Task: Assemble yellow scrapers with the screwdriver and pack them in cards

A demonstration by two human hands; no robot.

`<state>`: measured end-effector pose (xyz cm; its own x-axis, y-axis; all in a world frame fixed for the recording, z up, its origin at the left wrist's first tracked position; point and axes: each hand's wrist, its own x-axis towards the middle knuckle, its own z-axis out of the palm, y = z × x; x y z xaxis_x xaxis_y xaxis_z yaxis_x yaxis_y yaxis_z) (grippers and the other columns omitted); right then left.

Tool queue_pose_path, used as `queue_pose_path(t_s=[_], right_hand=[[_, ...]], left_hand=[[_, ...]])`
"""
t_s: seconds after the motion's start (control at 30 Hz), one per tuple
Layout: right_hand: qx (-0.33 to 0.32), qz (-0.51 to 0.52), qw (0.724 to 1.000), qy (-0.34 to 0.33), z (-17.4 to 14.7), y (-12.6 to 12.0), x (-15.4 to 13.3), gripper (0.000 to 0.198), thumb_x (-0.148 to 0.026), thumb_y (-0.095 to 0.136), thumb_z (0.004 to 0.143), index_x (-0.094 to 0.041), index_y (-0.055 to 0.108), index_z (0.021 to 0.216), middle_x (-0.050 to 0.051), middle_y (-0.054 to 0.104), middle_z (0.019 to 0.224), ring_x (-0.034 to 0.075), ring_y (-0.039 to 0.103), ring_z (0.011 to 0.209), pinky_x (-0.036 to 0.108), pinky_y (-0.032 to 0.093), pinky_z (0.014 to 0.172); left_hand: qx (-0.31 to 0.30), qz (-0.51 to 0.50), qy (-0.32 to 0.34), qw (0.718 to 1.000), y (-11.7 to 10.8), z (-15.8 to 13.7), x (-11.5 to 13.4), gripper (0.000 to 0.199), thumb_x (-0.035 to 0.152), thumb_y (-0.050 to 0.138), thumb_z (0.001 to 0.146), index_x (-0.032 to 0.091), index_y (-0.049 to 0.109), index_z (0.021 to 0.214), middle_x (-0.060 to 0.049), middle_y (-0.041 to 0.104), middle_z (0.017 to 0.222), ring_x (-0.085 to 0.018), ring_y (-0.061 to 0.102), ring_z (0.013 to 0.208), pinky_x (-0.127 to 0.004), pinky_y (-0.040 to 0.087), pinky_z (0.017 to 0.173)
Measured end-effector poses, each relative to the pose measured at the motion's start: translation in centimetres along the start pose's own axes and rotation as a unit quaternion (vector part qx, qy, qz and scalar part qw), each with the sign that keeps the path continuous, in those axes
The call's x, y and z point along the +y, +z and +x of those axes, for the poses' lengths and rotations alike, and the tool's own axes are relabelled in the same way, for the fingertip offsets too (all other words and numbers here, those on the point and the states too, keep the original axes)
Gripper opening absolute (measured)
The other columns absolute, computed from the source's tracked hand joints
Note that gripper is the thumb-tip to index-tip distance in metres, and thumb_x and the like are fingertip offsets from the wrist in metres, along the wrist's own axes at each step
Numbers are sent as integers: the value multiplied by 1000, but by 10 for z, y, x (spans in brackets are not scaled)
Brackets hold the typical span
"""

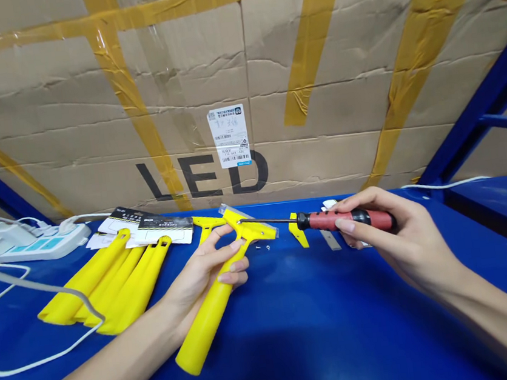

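My left hand (218,261) is wrapped round a yellow scraper (213,319) just below its T-shaped head, the handle slanting down toward me. A clear cover edges the head. In my right hand (390,223) is a red and black screwdriver (328,220), held level, its tip at the left part of the scraper head. Whether the tip sits in a screw is too small to tell. Two tiny screws (267,247) lie on the blue surface just right of the head. Beyond them are a loose yellow head plate (297,231) and a flat metal blade (331,240).
Several yellow handles (123,290) lie at the left, by black and white packaging cards (161,228). Another yellow scraper head (206,223) is behind my left hand. A power strip (58,241) trails white cables. A large cardboard box (323,157) stands at the back of the blue table (297,331).
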<state>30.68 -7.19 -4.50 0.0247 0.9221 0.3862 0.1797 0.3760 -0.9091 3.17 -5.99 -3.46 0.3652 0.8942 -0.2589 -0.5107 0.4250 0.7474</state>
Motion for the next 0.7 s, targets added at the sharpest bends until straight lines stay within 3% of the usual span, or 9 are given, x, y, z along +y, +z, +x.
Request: queue_pose_path(t_s=[0.17,0.37,0.7], right_hand=[[9,-36,999,-15,0,1,-2,19,-39,81,79,-27,70,89,6,74,100,17,60,61,35,50,55],[10,-66,996,-62,-1,4,-5,16,-36,81,80,-26,70,87,7,75,98,26,70,93,34,54,65],[11,-33,999,-26,0,-2,-1,16,-33,81,81,-27,70,91,6,74,102,21,69,80,31,53,62]], left_hand=[[-6,-25,-9,1000,0,0,3,33,3,67,85,20,50,108,-7,63,100,-1,47,53,-8,34,43],[-8,-17,1,1000,-3,1,2,33,1,62,88,21,47,109,-6,62,99,-1,47,52,-9,34,43],[14,6,20,1000,-2,2,1,35,2,60,89,23,46,114,0,55,82,-3,48,50,-10,34,42]])
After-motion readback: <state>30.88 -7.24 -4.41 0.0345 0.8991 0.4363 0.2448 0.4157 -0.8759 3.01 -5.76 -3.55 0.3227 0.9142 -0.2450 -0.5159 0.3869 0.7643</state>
